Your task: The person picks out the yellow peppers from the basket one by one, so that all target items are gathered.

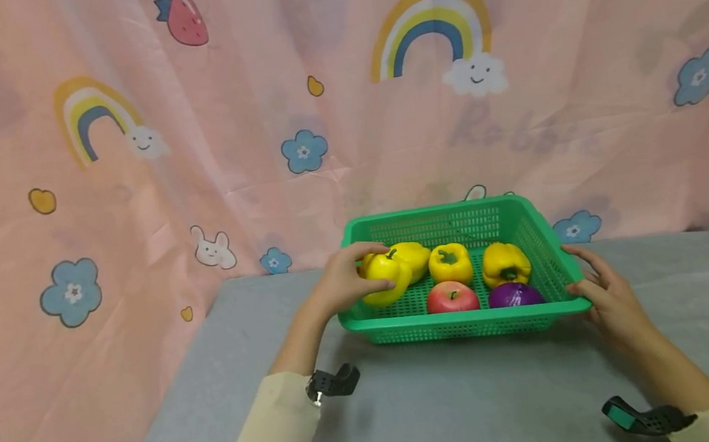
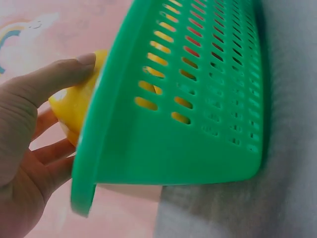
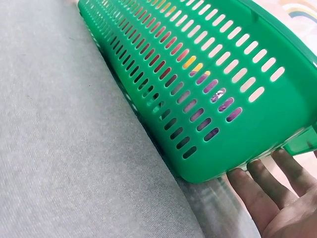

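A green plastic basket point(image 1: 475, 318) with slotted walls stands on the table. My left hand point(image 1: 345, 278) reaches over its left rim and grips a glossy yellow fruit point(image 1: 382, 269) with a dark stem; its exact kind is unclear. In the left wrist view the thumb lies over this fruit, partly hidden by the basket wall. At the basket's right front corner, my right hand point(image 1: 610, 299) holds the rim, its fingertips against the outer wall in the right wrist view. Inside lie two yellow bell peppers point(image 1: 450, 264), a red apple point(image 1: 452, 298) and a shiny purple vegetable point(image 1: 515, 295).
Another yellow piece point(image 1: 412, 260) lies behind the gripped one in the basket. The grey cloth-covered table point(image 1: 472, 399) extends around the basket. Behind it hangs a pink printed curtain point(image 1: 246, 116). Dark straps point(image 1: 650, 421) circle both wrists.
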